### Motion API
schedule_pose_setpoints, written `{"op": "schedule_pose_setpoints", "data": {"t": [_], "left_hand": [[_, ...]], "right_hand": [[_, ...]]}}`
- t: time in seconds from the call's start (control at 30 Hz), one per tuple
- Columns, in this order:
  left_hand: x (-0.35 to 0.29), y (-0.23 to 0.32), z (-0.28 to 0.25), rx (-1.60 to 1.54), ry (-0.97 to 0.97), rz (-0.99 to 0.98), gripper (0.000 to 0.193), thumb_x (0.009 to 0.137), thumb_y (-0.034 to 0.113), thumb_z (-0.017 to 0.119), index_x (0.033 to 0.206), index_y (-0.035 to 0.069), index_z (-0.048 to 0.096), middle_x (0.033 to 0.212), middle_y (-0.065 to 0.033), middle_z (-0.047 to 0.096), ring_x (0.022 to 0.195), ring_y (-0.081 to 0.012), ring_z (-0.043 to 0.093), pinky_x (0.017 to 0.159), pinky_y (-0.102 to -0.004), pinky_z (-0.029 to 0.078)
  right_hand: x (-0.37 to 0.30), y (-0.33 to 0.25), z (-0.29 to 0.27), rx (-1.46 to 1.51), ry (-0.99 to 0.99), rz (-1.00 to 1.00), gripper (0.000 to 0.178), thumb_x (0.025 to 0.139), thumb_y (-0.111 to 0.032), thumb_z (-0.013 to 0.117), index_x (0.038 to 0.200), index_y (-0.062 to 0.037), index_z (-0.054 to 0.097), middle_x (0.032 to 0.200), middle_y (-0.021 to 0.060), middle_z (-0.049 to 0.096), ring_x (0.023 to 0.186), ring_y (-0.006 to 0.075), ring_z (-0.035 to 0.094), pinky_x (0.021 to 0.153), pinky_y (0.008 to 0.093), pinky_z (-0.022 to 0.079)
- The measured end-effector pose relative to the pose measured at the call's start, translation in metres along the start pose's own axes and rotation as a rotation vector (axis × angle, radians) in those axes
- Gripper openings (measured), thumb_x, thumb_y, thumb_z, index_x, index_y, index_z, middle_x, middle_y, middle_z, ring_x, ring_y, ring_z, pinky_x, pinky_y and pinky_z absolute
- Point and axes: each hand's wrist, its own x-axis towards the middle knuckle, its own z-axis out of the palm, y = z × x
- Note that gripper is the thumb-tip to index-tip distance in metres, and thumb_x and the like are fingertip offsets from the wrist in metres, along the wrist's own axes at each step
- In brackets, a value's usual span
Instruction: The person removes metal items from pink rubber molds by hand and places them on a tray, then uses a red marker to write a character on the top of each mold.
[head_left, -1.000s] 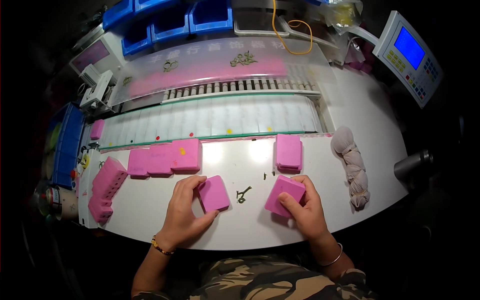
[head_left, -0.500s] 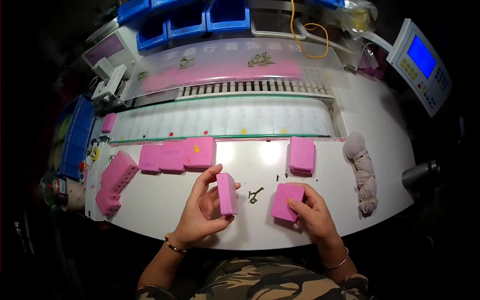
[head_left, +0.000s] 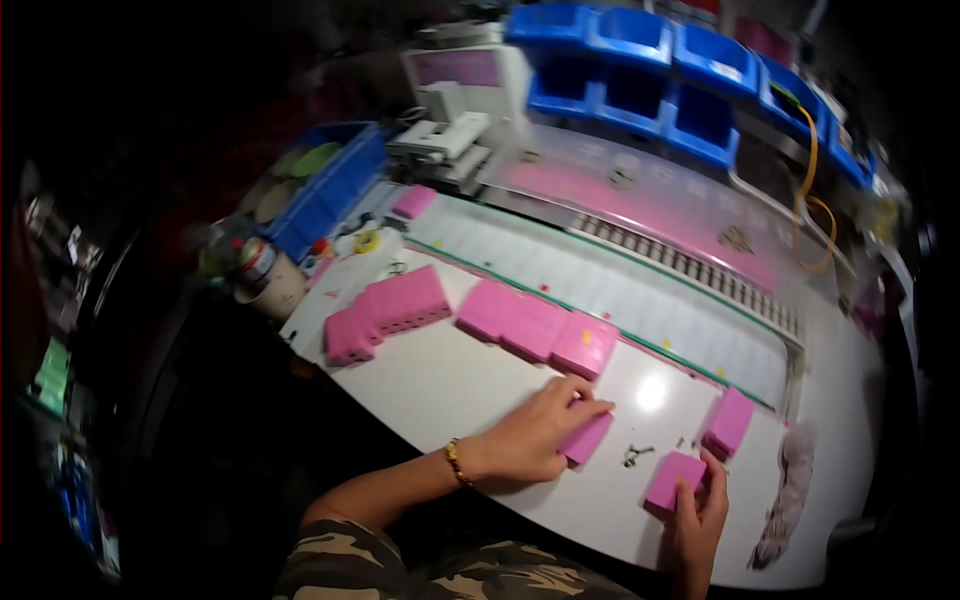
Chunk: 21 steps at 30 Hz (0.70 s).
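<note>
My left hand [head_left: 535,435] is closed over a flat pink rubber mold piece [head_left: 588,440], gripping it from above, low over the white table. Part of that piece is hidden under my fingers. My right hand [head_left: 703,510] pinches a second pink mold piece [head_left: 674,482] that carries a yellow mark, with the thumb on its face. Between the two pieces lies a small dark green branched piece [head_left: 637,456] with a ring at its end. Just beyond my right hand stands a pink mold block [head_left: 729,422].
Pink mold blocks stand in a row [head_left: 535,325] and a stepped row with holes [head_left: 400,305]. Behind runs a green-edged white strip [head_left: 600,310]. Blue bins [head_left: 635,95] hang at the back; a blue crate [head_left: 325,185] stands left, a wrapped cloth bundle [head_left: 788,500] right.
The view has swung left and tilted. My left hand has turned from holding its mold piece upright to gripping it from above, lower down. My right hand still holds its piece.
</note>
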Motion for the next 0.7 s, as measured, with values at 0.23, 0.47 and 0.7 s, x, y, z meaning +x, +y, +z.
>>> {"op": "schedule_pose_setpoints", "data": {"t": [0.23,0.47,0.7], "left_hand": [[-0.027,-0.009,-0.057,0.044,0.32,0.084,0.06,0.078,0.006,0.07,0.134,0.002,0.05,0.127,-0.0186,0.049,0.121,-0.0329,0.048,0.102,-0.0412,0.042],[-0.136,-0.089,-0.214,0.005,1.524,-0.068,0.036,0.087,-0.004,0.061,0.122,0.004,0.055,0.113,-0.0059,0.058,0.095,-0.012,0.057,0.079,-0.0241,0.05],[-0.329,-0.197,-0.341,0.122,1.707,-0.932,0.039,0.093,0.012,0.058,0.132,0.006,0.052,0.108,-0.0079,0.059,0.09,-0.0197,0.059,0.076,-0.0358,0.05]], "right_hand": [[-0.004,-0.017,0.001,-0.696,0.032,-0.274,0.047,0.093,-0.014,0.057,0.136,0.0016,0.048,0.131,0.023,0.052,0.121,0.0383,0.05,0.102,0.0422,0.039],[-0.002,-0.002,0.002,-0.865,0.094,-0.41,0.042,0.092,-0.011,0.055,0.132,0.0034,0.051,0.12,0.0238,0.054,0.108,0.0373,0.053,0.095,0.0423,0.043],[-0.003,-0.004,0.007,-0.889,0.158,-0.437,0.04,0.092,-0.008,0.059,0.129,0.0021,0.054,0.123,0.0228,0.053,0.107,0.0341,0.053,0.089,0.0395,0.045]]}}
